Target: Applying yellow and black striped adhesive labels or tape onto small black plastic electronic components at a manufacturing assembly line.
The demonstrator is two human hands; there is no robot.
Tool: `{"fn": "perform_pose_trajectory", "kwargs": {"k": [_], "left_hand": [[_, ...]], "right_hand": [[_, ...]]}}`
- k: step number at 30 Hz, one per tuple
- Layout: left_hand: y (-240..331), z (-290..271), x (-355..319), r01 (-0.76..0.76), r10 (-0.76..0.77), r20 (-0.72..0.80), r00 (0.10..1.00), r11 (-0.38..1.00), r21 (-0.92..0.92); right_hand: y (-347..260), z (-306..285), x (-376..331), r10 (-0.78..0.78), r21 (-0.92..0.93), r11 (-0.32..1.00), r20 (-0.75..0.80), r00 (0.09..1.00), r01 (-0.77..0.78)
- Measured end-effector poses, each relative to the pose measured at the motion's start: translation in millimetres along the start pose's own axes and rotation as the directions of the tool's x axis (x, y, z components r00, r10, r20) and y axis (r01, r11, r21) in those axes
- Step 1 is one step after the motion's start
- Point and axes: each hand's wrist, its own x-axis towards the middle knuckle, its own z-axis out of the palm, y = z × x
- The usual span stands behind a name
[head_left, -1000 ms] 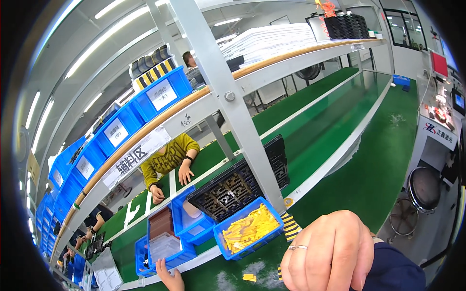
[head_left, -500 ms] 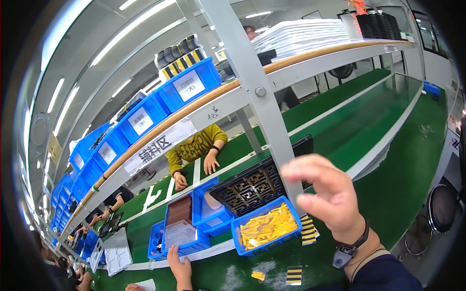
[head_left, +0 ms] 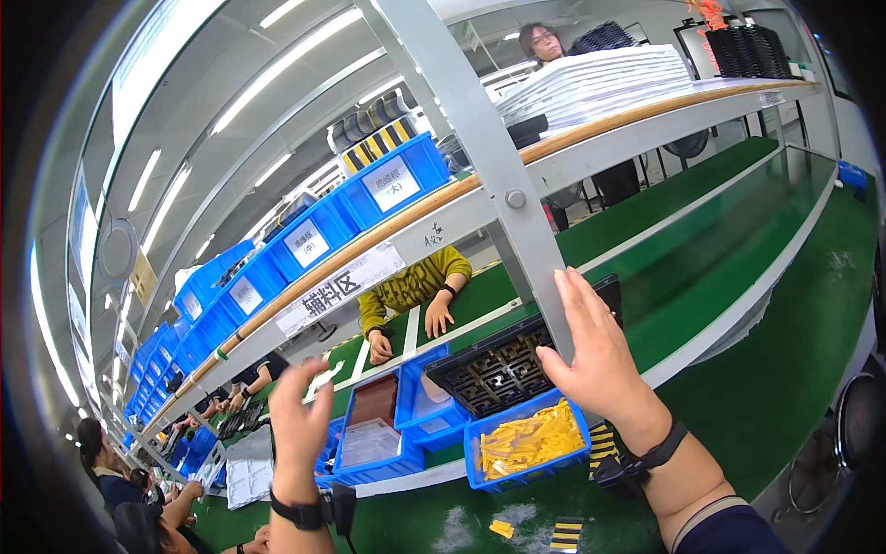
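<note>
Both of my hands are raised over the green bench, with nothing in them. My left hand is up in front of the blue bins, its thumb apart from the fingers. My right hand is lifted before the grey upright post, fingers stretched and thumb spread. Below and left of it stands a blue bin filled with yellow strips. Behind that bin leans a black tray with cut-out slots. A small yellow piece and a black-and-yellow striped sheet lie on the bench in front.
More striped sheets lie beside the bin. Left of it, a blue bin holds brown pieces and clear bags. A wood-edged shelf carrying blue bins crosses overhead on a grey post. Opposite, a person in a yellow-green sweater rests both hands on the bench.
My left hand has risen from the bench edge into the air. My right hand has straightened its curled fingers. The view has shifted, so the scene sits farther right.
</note>
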Motion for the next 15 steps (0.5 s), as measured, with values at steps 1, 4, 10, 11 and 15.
{"fn": "perform_pose_trajectory", "kwargs": {"k": [1, 4, 10, 11, 15], "left_hand": [[17.3, -0.8, 21.6, 0.005, -0.005, -0.014, 1.0, 1.0, -0.031], [40.7, 12.7, 93.1, -0.162, 0.155, -0.087, 0.984, 0.983, -0.086], [71.5, 35.8, 214.2, -0.37, 0.407, -0.308, 0.86, 0.913, 0.172], [72.1, 38.5, 227.4, -0.368, 0.404, -0.308, 0.862, 0.914, 0.169], [72.8, 45.1, 259.4, -0.312, 0.365, -0.164, 0.917, 0.909, 0.276]], "right_hand": [[-2.7, 1.4, 0.2, 0.001, -0.031, 1.0, 0.002, 1.0, -0.001], [-2.3, 6.1, -0.2, 0.01, -0.064, 0.998, -0.005, 1.0, -0.01], [-4.0, -0.1, 1.4, -0.019, -0.082, 0.996, -0.004, 1.0, 0.018], [-3.5, 1.5, 2.4, -0.042, -0.088, 0.995, 0.004, 0.999, 0.042], [-2.1, 6.3, 3.6, -0.023, -0.104, 0.994, 0.022, 0.999, 0.025]]}}
